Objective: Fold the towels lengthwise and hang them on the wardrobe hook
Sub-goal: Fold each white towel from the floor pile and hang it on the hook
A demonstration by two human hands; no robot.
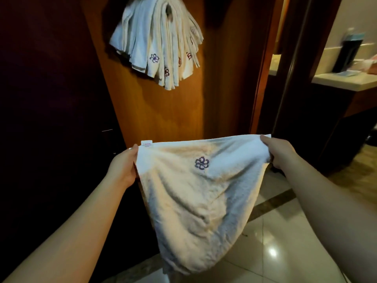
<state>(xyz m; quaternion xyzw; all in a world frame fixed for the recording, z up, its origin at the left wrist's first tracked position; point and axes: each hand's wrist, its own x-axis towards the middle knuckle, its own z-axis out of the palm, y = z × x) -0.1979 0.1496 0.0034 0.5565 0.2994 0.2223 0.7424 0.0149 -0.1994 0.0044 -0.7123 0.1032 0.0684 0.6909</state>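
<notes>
A soft, fluffy white towel (195, 201) hangs in the air in front of a brown wood door (163, 111). Its top edge runs flat from side to side, pulled tight. The rest sags down in a round, baggy shape with deep wrinkles. A small blue flower mark (201, 163) is sewn near the top, and a tiny tag (146, 143) with red words too small to read sits at the top left corner.

The left hand (122, 167) pinches the left corner, and the right hand (280, 151) pinches the right corner, fingers curled on the cloth.

Higher up, a bunch of towels (157, 39) hangs on the door, spread like a fan, ends down. The hook is hidden behind them, and their top is cut off. The floor (285, 242) is shiny tile. On the right a pale counter (346, 79) holds blurry things.
</notes>
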